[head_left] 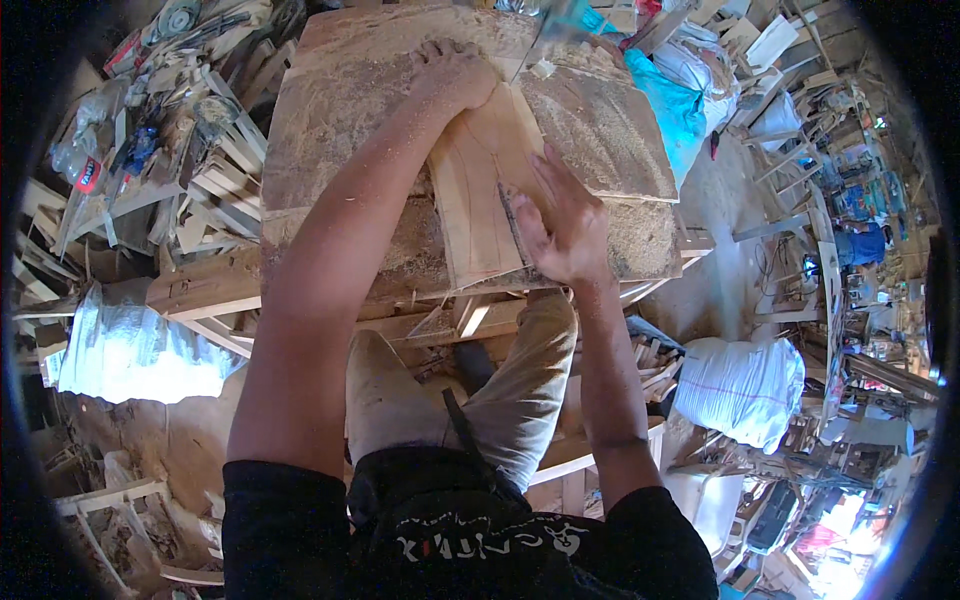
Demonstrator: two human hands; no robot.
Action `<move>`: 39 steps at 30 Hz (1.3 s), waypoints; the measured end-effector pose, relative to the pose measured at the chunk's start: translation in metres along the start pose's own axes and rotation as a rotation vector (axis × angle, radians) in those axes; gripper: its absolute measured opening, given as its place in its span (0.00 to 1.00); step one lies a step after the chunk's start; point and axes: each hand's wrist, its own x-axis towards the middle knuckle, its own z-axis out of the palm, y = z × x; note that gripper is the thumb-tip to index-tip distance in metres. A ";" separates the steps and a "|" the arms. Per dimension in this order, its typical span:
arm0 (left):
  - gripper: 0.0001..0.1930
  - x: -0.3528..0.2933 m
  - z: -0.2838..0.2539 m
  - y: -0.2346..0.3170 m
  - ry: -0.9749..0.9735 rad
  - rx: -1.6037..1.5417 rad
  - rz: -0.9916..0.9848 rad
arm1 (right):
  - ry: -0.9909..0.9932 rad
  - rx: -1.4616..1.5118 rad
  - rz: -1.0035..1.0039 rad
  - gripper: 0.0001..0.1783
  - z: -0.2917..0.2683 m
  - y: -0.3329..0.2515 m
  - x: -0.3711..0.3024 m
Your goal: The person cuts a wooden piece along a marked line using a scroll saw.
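Observation:
A flat wooden board [470, 200] with pencilled curved lines lies on a worn, sawdust-covered worktable [340, 120]. My left hand [455, 78] reaches to the board's far end; its palm side rests by the board's left edge and its fingers spread on the tabletop. Along the right edge of the board, my right hand [568, 215] holds on, fingers stretched forward and thumb toward a dark notch in the edge. Just beyond the board's far tip stands a thin upright saw blade [520, 68], partly blurred. Beside it sits a small pale wood block [542, 68].
Heaped wood offcuts [225, 185] fill the left side, with a plastic bottle [78, 168] among them. A blue sack [665, 110] leans at the table's far right. White sacks [745, 390] stand on the floor to the right. A timber beam [205, 285] juts out at left.

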 end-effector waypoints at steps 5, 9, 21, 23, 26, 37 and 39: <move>0.34 -0.006 -0.005 0.007 0.054 -0.064 -0.041 | -0.040 0.020 -0.001 0.25 -0.006 0.006 -0.001; 0.33 -0.007 -0.007 0.009 0.030 -0.011 -0.024 | -0.027 0.002 -0.003 0.27 -0.004 0.009 -0.001; 0.34 0.011 0.005 0.003 0.048 -0.052 0.018 | 0.002 0.033 0.010 0.24 -0.005 0.011 0.003; 0.35 0.008 0.004 0.006 0.084 -0.060 -0.004 | 0.007 0.045 0.030 0.24 -0.006 0.013 0.003; 0.34 0.003 0.004 0.008 0.133 -0.070 -0.011 | 0.017 0.042 0.023 0.24 -0.006 0.017 0.003; 0.34 -0.001 -0.003 0.008 0.139 -0.083 -0.019 | 0.016 0.042 0.010 0.24 -0.004 0.016 0.004; 0.34 0.000 -0.005 0.009 0.118 -0.045 -0.006 | 0.016 0.035 0.014 0.24 -0.002 0.020 0.004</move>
